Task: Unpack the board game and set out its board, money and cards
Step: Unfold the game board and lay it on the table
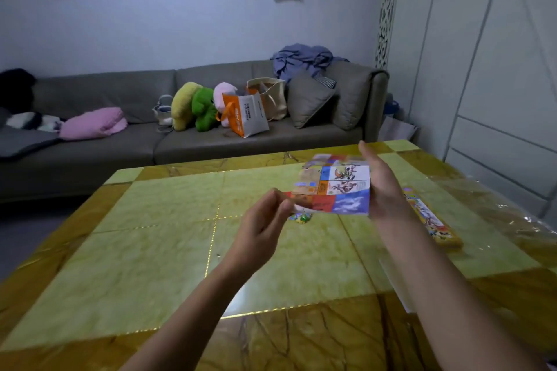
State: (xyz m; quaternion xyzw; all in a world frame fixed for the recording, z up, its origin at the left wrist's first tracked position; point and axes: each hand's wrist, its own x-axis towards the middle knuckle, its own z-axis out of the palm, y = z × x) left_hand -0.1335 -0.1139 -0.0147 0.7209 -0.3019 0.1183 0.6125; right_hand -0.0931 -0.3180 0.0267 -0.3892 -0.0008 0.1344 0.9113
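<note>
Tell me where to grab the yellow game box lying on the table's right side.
Probably mid-length, across its narrow width, from above: the yellow game box lies flat, long and slim on the table, and both long sides look free.

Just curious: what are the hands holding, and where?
The folded board: left hand pinches its near left corner, right hand rests flat against its right edge.

I see board (337, 187) above table (150, 250), left hand (265, 217) at its near-left corner, right hand (382, 187) along its right edge. Small pieces (300, 218) on table under board. Box (434, 220) on table, right of right hand; plastic wrap (497, 205) farther right. Sofa (105, 90) behind table, plush toys (196, 105) and bags (247, 114) on it.
</note>
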